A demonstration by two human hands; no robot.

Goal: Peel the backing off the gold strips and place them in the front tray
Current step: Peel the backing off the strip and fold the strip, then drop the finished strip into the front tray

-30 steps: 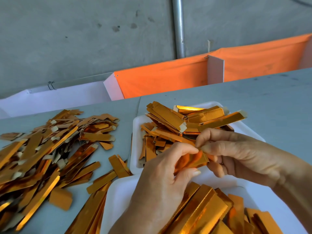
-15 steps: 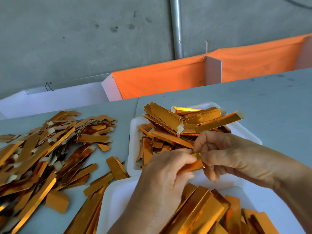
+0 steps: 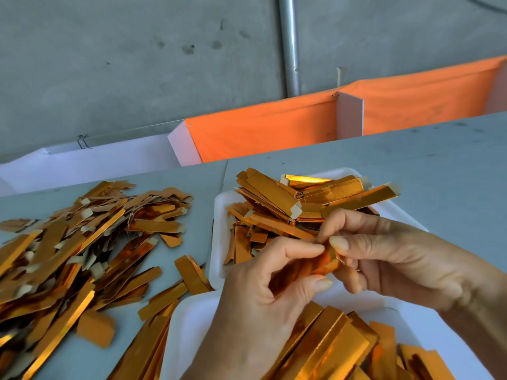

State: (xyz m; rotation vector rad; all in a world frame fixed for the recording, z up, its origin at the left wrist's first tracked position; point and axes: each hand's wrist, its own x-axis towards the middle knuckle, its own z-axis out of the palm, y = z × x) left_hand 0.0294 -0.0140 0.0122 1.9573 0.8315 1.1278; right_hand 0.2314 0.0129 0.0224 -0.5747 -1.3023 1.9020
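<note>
One gold strip (image 3: 321, 263) sits pinched between your two hands above the gap between the trays. Your left hand (image 3: 263, 303) grips it with thumb and forefinger; your right hand (image 3: 384, 259) pinches its end. Beyond lies the far tray (image 3: 219, 242) of strips, below the near tray (image 3: 189, 325), leftward a loose pile (image 3: 82, 242).

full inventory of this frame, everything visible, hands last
held strip: one, gold, pinched between both hands
far tray: one, white, centre, heaped with gold strips
near tray: one, white, bottom, holding gold strips
loose pile: many, gold and tan, table left
table: one, grey
cloth barrier: one, orange, behind table
pipe: one, grey, on wall
left hand: pinching held strip
right hand: pinching held strip
</note>
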